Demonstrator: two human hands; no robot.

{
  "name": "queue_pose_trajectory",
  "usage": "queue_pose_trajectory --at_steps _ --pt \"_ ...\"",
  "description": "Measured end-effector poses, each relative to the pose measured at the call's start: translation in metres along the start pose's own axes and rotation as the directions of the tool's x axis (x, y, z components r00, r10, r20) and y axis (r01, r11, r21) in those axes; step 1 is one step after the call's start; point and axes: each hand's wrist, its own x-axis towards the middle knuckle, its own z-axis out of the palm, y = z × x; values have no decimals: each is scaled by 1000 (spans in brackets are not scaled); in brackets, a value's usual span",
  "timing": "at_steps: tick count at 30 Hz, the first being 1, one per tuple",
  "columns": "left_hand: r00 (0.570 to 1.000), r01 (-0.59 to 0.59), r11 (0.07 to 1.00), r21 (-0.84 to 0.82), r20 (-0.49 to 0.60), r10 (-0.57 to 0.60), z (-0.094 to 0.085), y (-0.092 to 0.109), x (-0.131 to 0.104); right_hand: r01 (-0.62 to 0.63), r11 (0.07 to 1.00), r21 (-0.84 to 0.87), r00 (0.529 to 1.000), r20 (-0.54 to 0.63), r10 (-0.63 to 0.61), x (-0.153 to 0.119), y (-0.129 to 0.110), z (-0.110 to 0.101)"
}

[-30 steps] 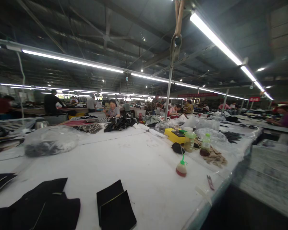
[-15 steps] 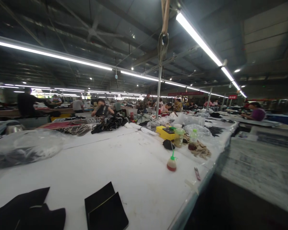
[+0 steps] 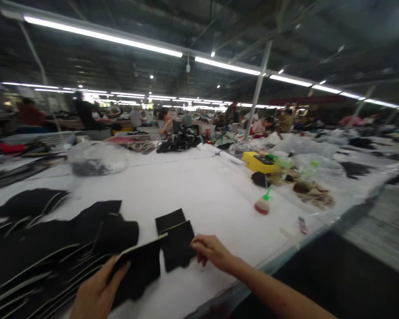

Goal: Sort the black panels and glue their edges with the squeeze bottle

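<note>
Both hands work near the table's edge: the left hand point(image 3: 98, 290), partly cut off, grips a black fabric piece point(image 3: 138, 268). Fingertips of the right hand point(image 3: 210, 251) touch the small black stack point(image 3: 176, 237); blur hides whether they pinch it.

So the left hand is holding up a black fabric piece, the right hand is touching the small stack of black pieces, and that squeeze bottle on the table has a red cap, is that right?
Not quite: the squeeze bottle has a green cap, as the head view shows. The rest stands: the left hand holds a black fabric piece, and the right hand touches the small stack of black pieces.
</note>
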Motion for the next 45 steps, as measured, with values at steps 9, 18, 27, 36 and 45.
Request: queue_pose_trajectory --at_steps 9,18,27,36,45 --pt "966 -167 487 857 43 256 -13 -39 29 -62 907 -416 949 -305 -75 72 14 -15" --pt "969 -224 813 537 33 246 -4 -13 19 -14 973 -231 995 -99 -9 75 -2 -8" --pt "734 204 956 -211 679 -7 27 34 5 -35 990 134 937 348 -14 -2 -30 18" --pt "520 499 836 -229 851 -78 33 33 -18 -20 999 -24 926 378 28 -30 -23 25" --pt "553 544 784 -298 831 -67 53 14 -37 460 694 -554 884 361 -297 -48 -27 40"
